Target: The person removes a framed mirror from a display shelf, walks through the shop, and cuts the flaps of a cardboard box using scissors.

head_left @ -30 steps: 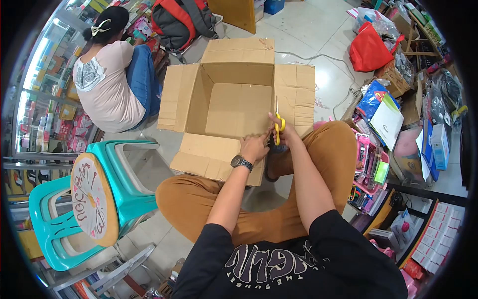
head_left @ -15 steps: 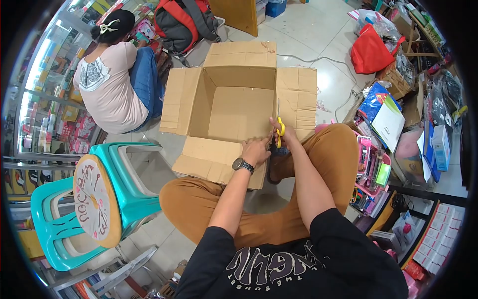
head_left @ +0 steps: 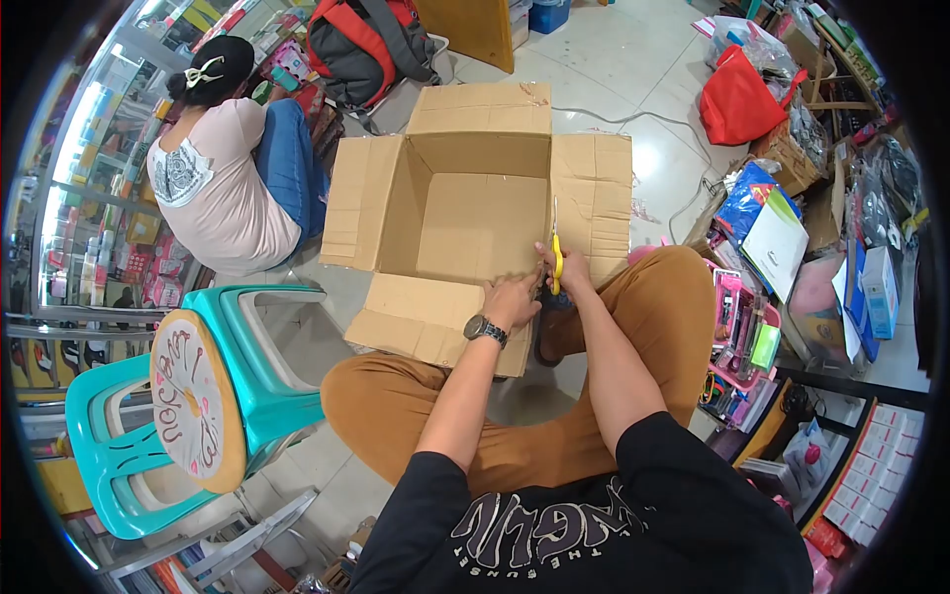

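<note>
An open cardboard box (head_left: 485, 223) stands in front of my crossed legs with its flaps folded outward. My right hand (head_left: 572, 274) grips a pair of scissors with yellow handles (head_left: 557, 259). Their blades point away from me, over the box's right side. My left hand (head_left: 511, 302), below a dark wristwatch, holds the box at its near right corner, beside the near flap (head_left: 416, 312). The fingertips of both hands almost meet there, and what lies between them is partly hidden.
Another person (head_left: 223, 168) sits on the floor at the left by glass shelves. Teal plastic chairs (head_left: 259, 381) with a round cushion (head_left: 198, 401) stand to my left. A red-grey backpack (head_left: 361, 54) lies behind the box. Red bag (head_left: 737, 99) and stacked goods crowd the right.
The scissors have turned slightly in my right hand, their handles now seen more edge-on. My left hand stays at the box corner. The other person's head has shifted a little left and down.
</note>
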{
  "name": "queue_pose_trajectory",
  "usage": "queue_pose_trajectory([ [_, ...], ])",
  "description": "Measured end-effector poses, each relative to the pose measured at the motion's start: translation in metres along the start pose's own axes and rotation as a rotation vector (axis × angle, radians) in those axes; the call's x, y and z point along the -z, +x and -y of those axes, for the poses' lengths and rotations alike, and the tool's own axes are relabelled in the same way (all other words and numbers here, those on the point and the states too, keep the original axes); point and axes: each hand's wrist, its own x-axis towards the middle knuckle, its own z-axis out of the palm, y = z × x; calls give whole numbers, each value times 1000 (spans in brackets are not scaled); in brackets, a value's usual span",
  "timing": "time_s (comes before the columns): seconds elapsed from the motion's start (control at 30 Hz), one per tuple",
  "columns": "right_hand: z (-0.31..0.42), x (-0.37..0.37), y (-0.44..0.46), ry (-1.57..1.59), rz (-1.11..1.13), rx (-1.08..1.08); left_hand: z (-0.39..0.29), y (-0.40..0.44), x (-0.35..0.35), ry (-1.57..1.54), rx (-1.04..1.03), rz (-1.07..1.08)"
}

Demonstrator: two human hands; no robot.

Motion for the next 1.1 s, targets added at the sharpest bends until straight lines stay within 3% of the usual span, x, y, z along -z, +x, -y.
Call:
queue_pose_trajectory([
  [0.13,8,1,-5,11,28,-3,0,-1,2,3,9,14],
  [0.27,27,7,-6,179,110,-251,1,-3,-1,16,9,34],
  [1.1,9,8,12,4,76,-23,-6,-3,7,18,26,91],
])
